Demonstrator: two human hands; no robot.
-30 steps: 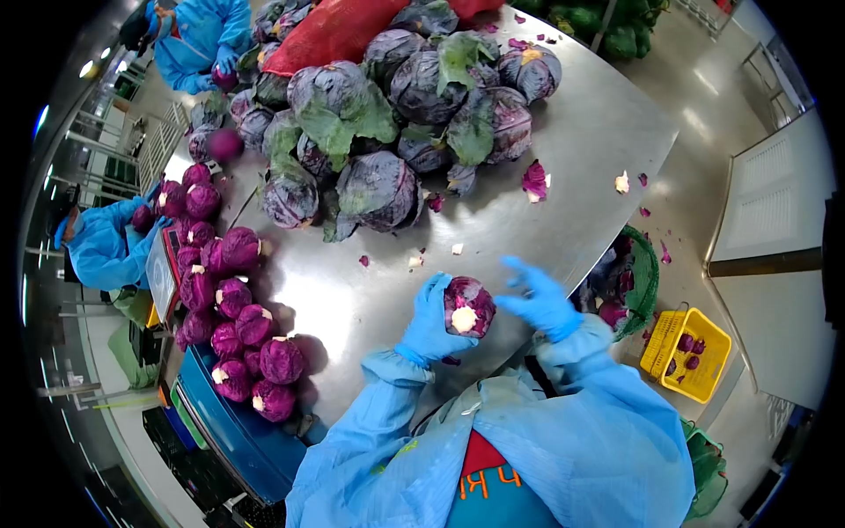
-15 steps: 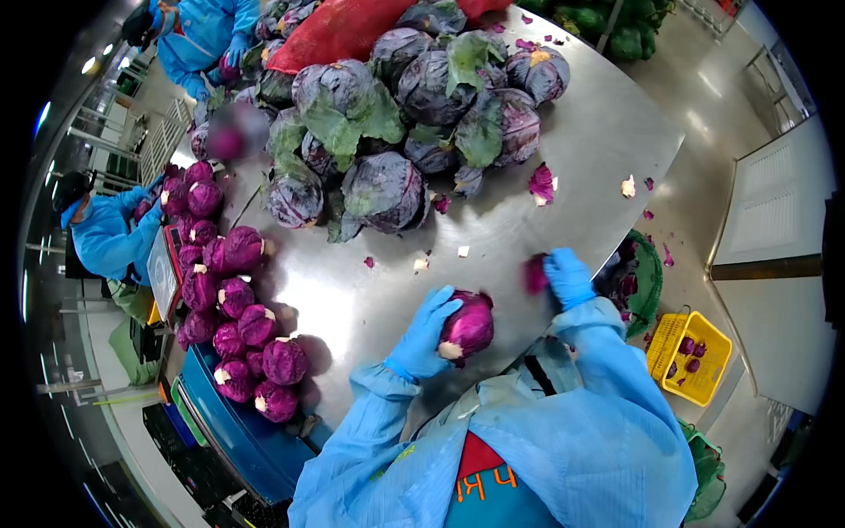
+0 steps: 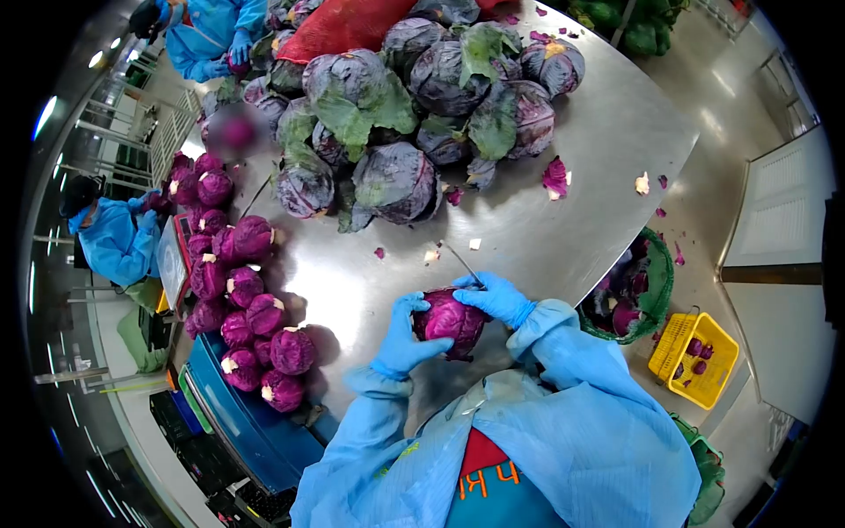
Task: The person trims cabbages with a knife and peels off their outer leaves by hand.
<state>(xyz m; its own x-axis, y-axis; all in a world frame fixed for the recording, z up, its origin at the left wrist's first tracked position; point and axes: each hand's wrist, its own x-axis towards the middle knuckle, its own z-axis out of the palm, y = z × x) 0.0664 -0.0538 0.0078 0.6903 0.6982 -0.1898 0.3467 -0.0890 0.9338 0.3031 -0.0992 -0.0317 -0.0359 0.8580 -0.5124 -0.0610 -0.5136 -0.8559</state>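
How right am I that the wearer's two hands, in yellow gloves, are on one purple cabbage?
Not the colour: the head view shows blue gloves. The left hand and right hand are on one purple cabbage.

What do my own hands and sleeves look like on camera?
Your left hand and right hand both wear snug, plain blue gloves. The sleeves are loose, wrinkled and light blue, bunching near the wrists.
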